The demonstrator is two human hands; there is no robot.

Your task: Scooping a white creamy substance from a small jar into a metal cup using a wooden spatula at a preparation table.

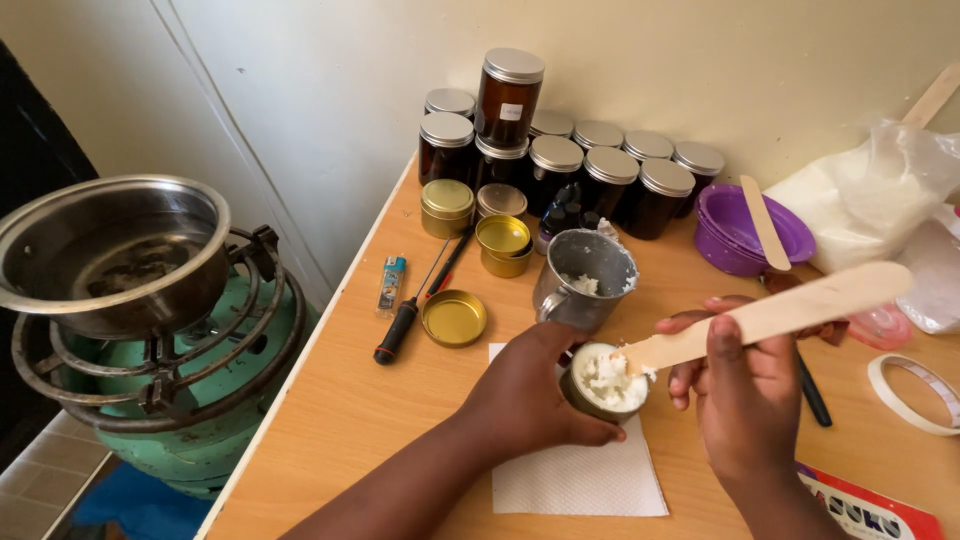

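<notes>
My left hand (525, 395) grips a small gold tin (604, 384) filled with white flaky wax, tilted toward me above a white paper napkin (580, 478). My right hand (745, 390) holds a flat wooden stick (780, 312) whose near end pokes into the wax in the tin. Just behind the tin stands a metal mug (583, 280) with white wax residue inside.
Several dark amber jars with silver lids (560, 160), gold tins and a loose lid (454, 318), a lighter (391, 283), a black screwdriver (405, 320), a purple bowl (740, 235), a plastic bag (870, 195) and a tape roll (915, 392) sit on the wooden table. A steel pot (110, 250) rests on a green gas burner at left.
</notes>
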